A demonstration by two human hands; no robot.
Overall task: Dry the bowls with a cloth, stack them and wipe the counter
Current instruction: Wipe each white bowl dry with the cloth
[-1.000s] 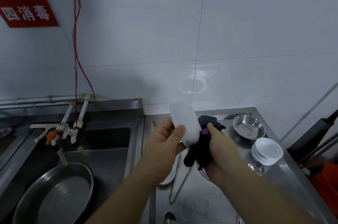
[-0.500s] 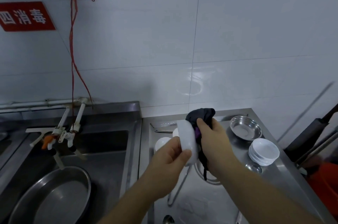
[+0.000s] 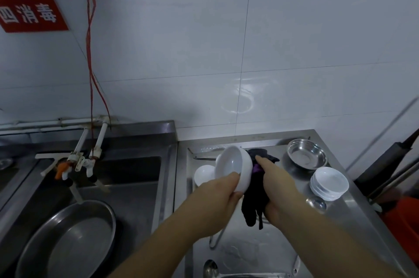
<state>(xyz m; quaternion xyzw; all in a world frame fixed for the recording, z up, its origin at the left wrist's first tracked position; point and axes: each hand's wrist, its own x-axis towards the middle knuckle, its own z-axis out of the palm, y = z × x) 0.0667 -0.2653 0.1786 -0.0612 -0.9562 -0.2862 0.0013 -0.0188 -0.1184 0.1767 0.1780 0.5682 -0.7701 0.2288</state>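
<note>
My left hand point(image 3: 223, 190) grips a white bowl point(image 3: 233, 167) by its lower rim, held on edge above the steel counter point(image 3: 249, 252) with its hollow facing left. My right hand point(image 3: 275, 183) presses a dark cloth point(image 3: 255, 198) against the bowl's outer side; the cloth hangs below my fingers. Behind the held bowl another white bowl point(image 3: 204, 174) stands on the counter. A stack of white bowls point(image 3: 328, 183) sits at the right. A steel bowl point(image 3: 307, 156) stands behind that stack.
A steel sink point(image 3: 127, 178) with white taps point(image 3: 79, 162) lies to the left, holding a large steel basin point(image 3: 68, 241). Ladles point(image 3: 316, 204) lie on the counter, one spoon bowl at the front edge point(image 3: 210, 269). A red bin point(image 3: 405, 225) and dark handles stand at far right.
The bowl has dropped lower and turned so its hollow now shows toward the left. My right hand with the cloth has slid around to the bowl's outer side.
</note>
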